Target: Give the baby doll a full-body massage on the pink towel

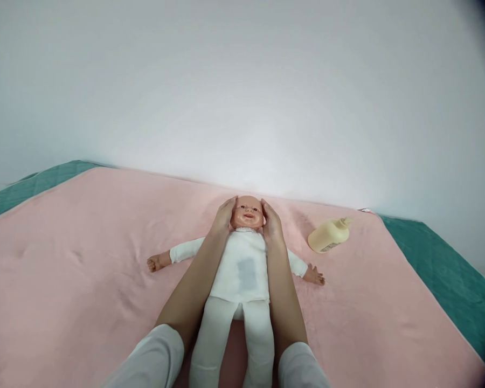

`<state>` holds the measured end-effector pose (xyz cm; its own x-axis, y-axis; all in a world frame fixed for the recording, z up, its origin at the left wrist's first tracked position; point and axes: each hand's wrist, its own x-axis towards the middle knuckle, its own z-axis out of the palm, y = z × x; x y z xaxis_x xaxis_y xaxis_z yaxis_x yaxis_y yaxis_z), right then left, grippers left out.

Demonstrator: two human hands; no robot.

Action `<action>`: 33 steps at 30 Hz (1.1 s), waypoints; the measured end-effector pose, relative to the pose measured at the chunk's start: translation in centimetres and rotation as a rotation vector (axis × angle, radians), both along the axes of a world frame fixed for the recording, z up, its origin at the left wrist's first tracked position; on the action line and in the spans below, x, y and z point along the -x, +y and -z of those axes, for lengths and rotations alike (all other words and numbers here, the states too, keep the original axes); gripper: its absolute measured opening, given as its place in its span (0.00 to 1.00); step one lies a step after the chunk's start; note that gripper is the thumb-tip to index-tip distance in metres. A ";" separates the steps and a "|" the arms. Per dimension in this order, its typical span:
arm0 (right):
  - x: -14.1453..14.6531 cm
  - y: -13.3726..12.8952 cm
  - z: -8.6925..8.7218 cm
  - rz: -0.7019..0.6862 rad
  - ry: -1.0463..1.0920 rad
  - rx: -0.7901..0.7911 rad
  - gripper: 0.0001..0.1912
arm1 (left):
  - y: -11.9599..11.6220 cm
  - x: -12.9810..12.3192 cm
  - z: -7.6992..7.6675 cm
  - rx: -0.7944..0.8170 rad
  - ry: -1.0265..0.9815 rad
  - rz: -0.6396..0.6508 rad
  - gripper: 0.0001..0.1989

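Observation:
A baby doll (242, 264) in a white top and trousers lies on its back, arms spread to both sides. Against one side of its head (248, 212) rests my left hand (226, 211), fingers stretched out and laid flat. My right hand (271, 218) is flat against the opposite side in the same way, so the head sits between my palms. The tips of my fingers are partly hidden behind the head. A greyish rectangular patch (247, 274) shows on the doll's top. My forearms run along both sides of its body, crossing over its arms.
A pale yellow pump bottle (328, 236) lies tilted on its side, right of the doll. Beneath everything is a pink blanket (84, 280), spread over a green quilted cover (440, 269). A white wall (242, 97) rises directly behind the far edge.

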<state>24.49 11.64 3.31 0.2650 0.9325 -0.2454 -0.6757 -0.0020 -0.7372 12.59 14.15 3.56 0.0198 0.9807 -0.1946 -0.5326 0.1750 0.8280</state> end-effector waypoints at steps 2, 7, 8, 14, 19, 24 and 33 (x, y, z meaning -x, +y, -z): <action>-0.3 -0.4 0.0 -0.012 -0.050 -0.036 0.25 | -0.3 0.2 -0.3 -0.016 0.050 0.020 0.16; -1.1 -1.2 0.3 -0.069 -0.170 -0.060 0.30 | -1.1 1.6 -1.0 -0.098 0.306 -0.060 0.20; -1.3 -1.4 0.4 -0.090 -0.199 -0.069 0.32 | -1.2 1.9 -1.0 -0.135 0.348 -0.052 0.22; -2.7 -3.0 0.7 -0.238 -0.499 -0.111 0.46 | -2.9 3.5 -1.0 -0.323 0.570 0.048 0.31; -2.8 -4.3 1.1 -0.168 -0.697 -0.221 0.48 | -4.4 3.7 -0.4 -0.395 0.692 0.141 0.40; -1.4 -4.6 2.1 -0.117 -0.650 -0.280 0.53 | -4.4 3.4 0.3 -0.425 0.666 0.167 0.47; -0.8 -4.2 2.4 -0.102 -0.659 -0.291 0.50 | -2.7 3.4 2.4 -0.458 0.608 0.244 0.48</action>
